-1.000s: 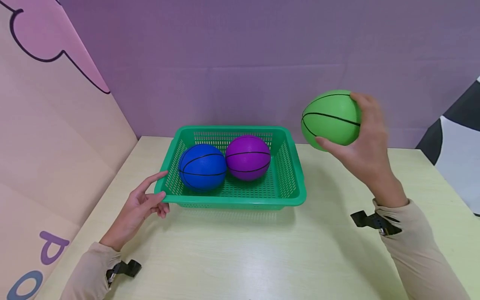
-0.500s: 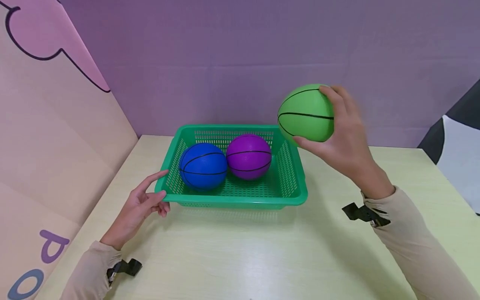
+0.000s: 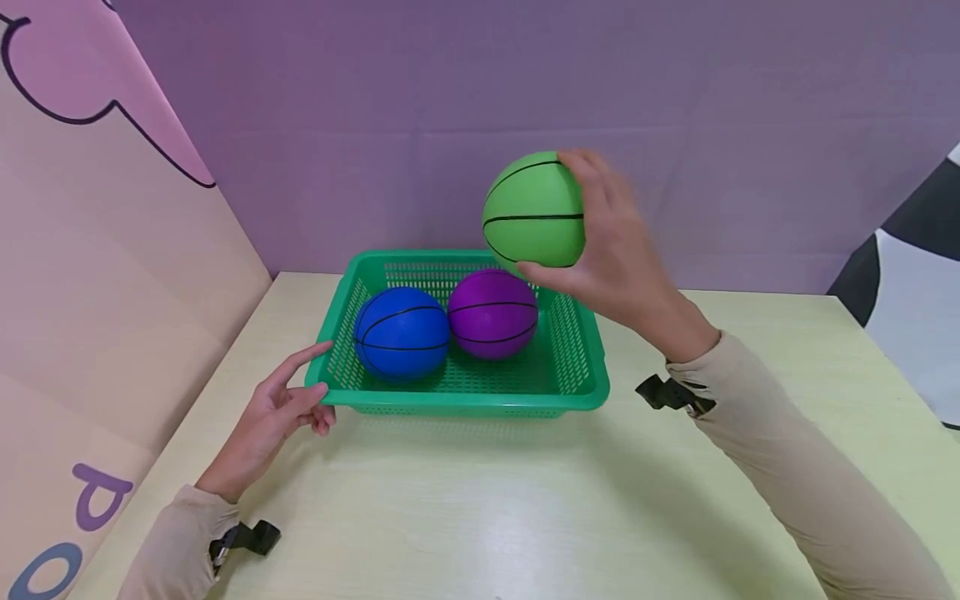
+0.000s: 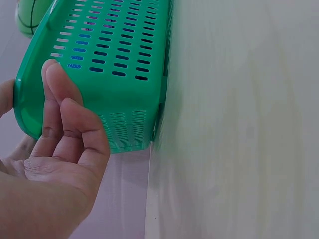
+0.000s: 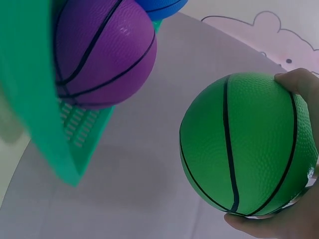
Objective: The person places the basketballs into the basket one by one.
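One blue ball and one purple ball are sitting side by side in the green basket | right hand is gripping a green ball, fingers spread wide round it, holding it midair near the basket's far side | left hand is just pinching the basket's near-left corner, spare fingers curling below

I'm looking at a pale, faintly grained desk, a soft glare shining on its surface. Directly on it, toward the far edge, a green basket with slotted walls sits upright.
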